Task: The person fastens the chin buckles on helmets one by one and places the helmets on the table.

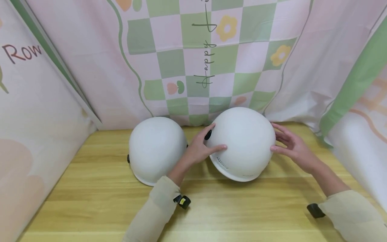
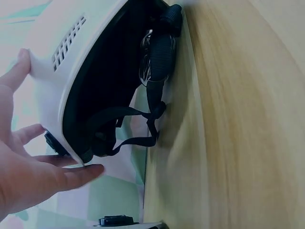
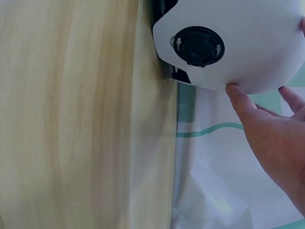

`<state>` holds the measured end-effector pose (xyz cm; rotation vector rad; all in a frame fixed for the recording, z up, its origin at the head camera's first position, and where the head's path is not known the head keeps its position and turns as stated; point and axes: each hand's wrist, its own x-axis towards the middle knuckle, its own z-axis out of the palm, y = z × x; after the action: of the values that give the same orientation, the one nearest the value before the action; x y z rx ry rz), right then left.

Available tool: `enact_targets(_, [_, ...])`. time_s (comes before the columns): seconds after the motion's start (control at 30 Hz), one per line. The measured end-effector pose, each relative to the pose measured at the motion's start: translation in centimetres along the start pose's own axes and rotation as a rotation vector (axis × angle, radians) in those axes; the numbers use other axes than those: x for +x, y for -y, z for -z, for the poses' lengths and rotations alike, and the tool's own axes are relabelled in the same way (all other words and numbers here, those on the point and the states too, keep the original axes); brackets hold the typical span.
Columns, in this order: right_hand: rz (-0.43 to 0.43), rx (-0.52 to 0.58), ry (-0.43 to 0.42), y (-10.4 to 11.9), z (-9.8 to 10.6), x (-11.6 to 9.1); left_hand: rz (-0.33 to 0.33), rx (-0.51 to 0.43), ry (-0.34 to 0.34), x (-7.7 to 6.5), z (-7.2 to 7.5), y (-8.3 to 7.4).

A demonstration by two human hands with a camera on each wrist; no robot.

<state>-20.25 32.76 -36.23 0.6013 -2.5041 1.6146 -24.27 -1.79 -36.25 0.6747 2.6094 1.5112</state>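
A white helmet (image 1: pixel 242 144) with vent holes stands tilted between both hands at the centre right. My left hand (image 1: pixel 198 149) holds its left side, thumb on the shell and fingers at the rim by a black dial. In the left wrist view, black straps (image 2: pixel 124 114) hang from the helmet's dark inside, over the wood. Against the opposite side, my right hand (image 1: pixel 297 151) touches the shell with thumb and fingertips, fingers fairly straight. Another round black dial (image 3: pixel 198 46) shows on that side in the right wrist view.
To the left, a second white helmet (image 1: pixel 157 148) sits dome up on the wooden table (image 1: pixel 99 188), partly behind the left forearm. A printed checkered curtain (image 1: pixel 205 60) hangs at the table's back edge. Fabric walls (image 1: pixel 36 101) close in both sides.
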Motion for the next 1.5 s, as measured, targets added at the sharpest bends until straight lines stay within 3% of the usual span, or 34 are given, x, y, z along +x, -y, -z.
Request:
enact_targets(0.33, [0.0, 0.019, 0.005, -0.5, -0.2, 0.0, -0.053, 0.0, -0.001, 0.3, 0.1, 0.8])
enact_targets(0.7, [0.036, 0.194, -0.021, -1.0, -1.0, 0.2, -0.127, 0.065, -0.007, 0.4, -0.2, 1.0])
enact_targets(1.13, [0.058, 0.184, -0.022, -1.2, -1.2, 0.8, -0.187, 0.038, 0.002, 0.5, -0.3, 1.8])
enact_targets(1.3, [0.066, 0.121, -0.01, -1.0, -1.4, 1.1, -0.153, 0.026, 0.013, 0.3, -0.4, 2.1])
enact_targets(1.5, [-0.003, 0.065, -0.003, -0.9, -1.5, 1.4, -0.127, 0.012, 0.027, 0.2, -0.6, 2.4])
